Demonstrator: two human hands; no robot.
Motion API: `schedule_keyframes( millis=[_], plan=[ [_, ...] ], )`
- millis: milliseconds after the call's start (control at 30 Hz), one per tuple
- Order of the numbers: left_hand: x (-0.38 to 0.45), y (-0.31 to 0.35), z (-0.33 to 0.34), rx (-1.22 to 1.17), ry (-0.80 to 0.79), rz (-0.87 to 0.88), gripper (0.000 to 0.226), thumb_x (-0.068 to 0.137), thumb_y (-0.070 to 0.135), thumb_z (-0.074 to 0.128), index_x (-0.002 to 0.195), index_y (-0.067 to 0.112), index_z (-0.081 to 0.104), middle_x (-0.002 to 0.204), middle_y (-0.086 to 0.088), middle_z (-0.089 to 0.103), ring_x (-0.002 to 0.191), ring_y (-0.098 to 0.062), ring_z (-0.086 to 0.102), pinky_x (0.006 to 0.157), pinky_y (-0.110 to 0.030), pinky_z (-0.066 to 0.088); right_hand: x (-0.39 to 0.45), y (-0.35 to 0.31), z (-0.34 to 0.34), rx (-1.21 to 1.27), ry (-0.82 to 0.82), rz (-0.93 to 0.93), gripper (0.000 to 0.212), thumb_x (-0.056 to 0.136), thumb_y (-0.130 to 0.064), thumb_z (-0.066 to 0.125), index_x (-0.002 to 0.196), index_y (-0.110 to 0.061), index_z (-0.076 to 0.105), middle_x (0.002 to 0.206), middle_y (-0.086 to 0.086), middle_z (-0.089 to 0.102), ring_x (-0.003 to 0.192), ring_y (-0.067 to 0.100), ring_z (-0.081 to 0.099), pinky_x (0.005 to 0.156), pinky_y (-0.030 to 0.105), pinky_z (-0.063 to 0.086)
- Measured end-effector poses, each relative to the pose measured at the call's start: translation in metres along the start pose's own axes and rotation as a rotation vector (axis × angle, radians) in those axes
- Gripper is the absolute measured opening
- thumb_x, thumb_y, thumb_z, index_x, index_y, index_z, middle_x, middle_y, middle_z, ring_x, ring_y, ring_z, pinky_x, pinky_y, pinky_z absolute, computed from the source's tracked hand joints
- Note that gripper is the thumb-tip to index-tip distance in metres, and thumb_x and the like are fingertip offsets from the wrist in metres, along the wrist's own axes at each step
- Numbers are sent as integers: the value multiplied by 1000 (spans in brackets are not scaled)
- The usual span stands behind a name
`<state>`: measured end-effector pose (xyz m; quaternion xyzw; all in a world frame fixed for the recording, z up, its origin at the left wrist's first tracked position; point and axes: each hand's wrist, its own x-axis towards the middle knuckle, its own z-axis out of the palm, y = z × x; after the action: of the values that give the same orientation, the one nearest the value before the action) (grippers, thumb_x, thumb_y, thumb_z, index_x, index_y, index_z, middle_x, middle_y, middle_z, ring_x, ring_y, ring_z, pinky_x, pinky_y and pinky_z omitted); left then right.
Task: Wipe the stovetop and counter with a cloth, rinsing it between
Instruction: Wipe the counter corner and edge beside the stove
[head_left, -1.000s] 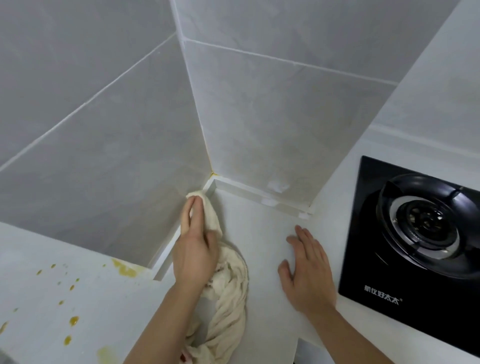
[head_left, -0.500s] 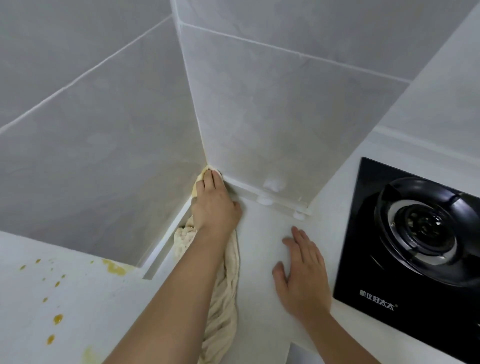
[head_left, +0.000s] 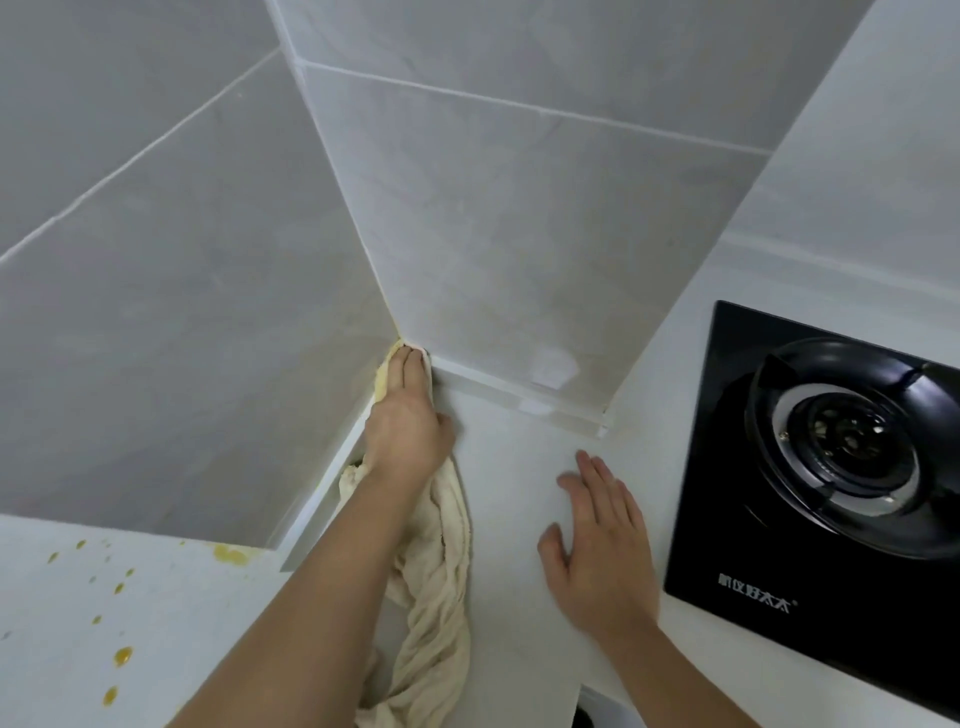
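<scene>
My left hand (head_left: 408, 415) presses the end of a cream cloth (head_left: 434, 597) into the far corner where the white counter (head_left: 519, 519) meets the grey tiled walls. The rest of the cloth trails back in a twisted rope under my forearm. The cloth tip by my fingertips looks stained yellow. My right hand (head_left: 597, 540) lies flat on the counter, fingers spread, holding nothing, just left of the black glass stovetop (head_left: 737, 519) with its gas burner (head_left: 852, 441).
Yellow splashes and drops (head_left: 122, 657) dot the white counter at the lower left, with a larger yellow smear (head_left: 231, 553) at the foot of the wall. A white trim strip (head_left: 519, 395) runs along the base of the back wall. The counter's front edge is at the bottom right.
My left hand has slid the cloth forward along the left wall edge into the far corner. My right hand has stayed flat in about the same spot.
</scene>
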<state>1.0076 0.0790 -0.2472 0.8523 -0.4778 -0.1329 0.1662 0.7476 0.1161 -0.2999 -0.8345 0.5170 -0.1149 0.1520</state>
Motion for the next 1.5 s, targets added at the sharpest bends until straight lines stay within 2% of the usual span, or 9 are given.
schedule_keyframes(
  millis=[167, 400, 567, 800, 933, 1100, 1200, 1333, 1500],
  plan=[
    [-5, -22, -6, 94, -55, 250, 85, 82, 12, 62, 160, 25, 30, 168, 13, 22, 100, -30, 67, 64, -31, 44, -1, 0, -1, -23, -14, 0, 52, 95, -37, 47, 143, -18, 50, 167, 5, 34, 159, 20, 22, 129, 44, 21],
    [2, 2, 7, 114, 36, -53, 77, 89, 2, 48, 159, 14, 20, 168, 5, 14, 84, -34, 65, 64, -37, 40, 0, 0, 0, -25, 9, -11, 52, 92, -35, 51, 141, -16, 54, 166, 6, 37, 157, 21, 26, 129, 42, 21],
    [-6, 11, 19, -65, 83, -13, 85, 79, -2, 55, 159, 7, 26, 168, -6, 20, 134, -28, 50, 87, -36, 52, 1, 0, 2, -39, 0, -4, 54, 93, -35, 52, 143, -16, 52, 166, 6, 35, 158, 21, 25, 128, 45, 23],
    [-23, 9, 26, 77, -13, 205, 81, 89, 5, 51, 161, 26, 21, 164, 2, 36, 69, -30, 64, 55, -34, 40, 1, -1, 1, -45, -15, 0, 55, 94, -38, 48, 145, -18, 50, 169, 4, 31, 159, 20, 21, 130, 41, 17],
    [-7, -1, 16, -56, 64, -19, 88, 83, 0, 54, 163, 17, 22, 170, 0, 20, 108, -37, 64, 72, -40, 50, 2, 0, 0, -45, -10, 4, 55, 94, -38, 49, 146, -18, 49, 169, 3, 31, 158, 19, 21, 130, 41, 17],
    [-43, 3, 25, -67, -149, 385, 84, 86, 13, 56, 163, 27, 27, 172, 13, 15, 79, -31, 68, 60, -35, 51, -1, -2, 1, -37, -3, -1, 56, 93, -39, 49, 145, -17, 50, 168, 4, 32, 157, 22, 24, 129, 44, 20],
    [-63, -12, 19, 132, -152, 399, 64, 98, 31, 51, 159, 32, 36, 171, 9, 23, 115, -28, 60, 86, -38, 48, 2, -3, -3, -26, 2, 7, 56, 93, -40, 47, 144, -17, 50, 167, 6, 34, 156, 24, 27, 128, 45, 22],
    [-89, -27, 22, 293, -261, 303, 84, 95, 78, 27, 165, 37, 8, 174, 11, 1, 150, -21, 16, 125, -45, 7, 0, -6, -5, -17, -18, 15, 57, 94, -40, 47, 146, -17, 47, 168, 6, 32, 157, 24, 24, 130, 44, 18],
    [-93, -36, 26, 316, -200, 225, 77, 100, 74, 13, 166, 36, 4, 174, 9, -2, 159, -21, 5, 128, -49, -10, -2, -5, -4, -1, 0, 12, 56, 95, -37, 47, 147, -16, 48, 168, 8, 32, 157, 25, 24, 130, 41, 15]
  ],
)
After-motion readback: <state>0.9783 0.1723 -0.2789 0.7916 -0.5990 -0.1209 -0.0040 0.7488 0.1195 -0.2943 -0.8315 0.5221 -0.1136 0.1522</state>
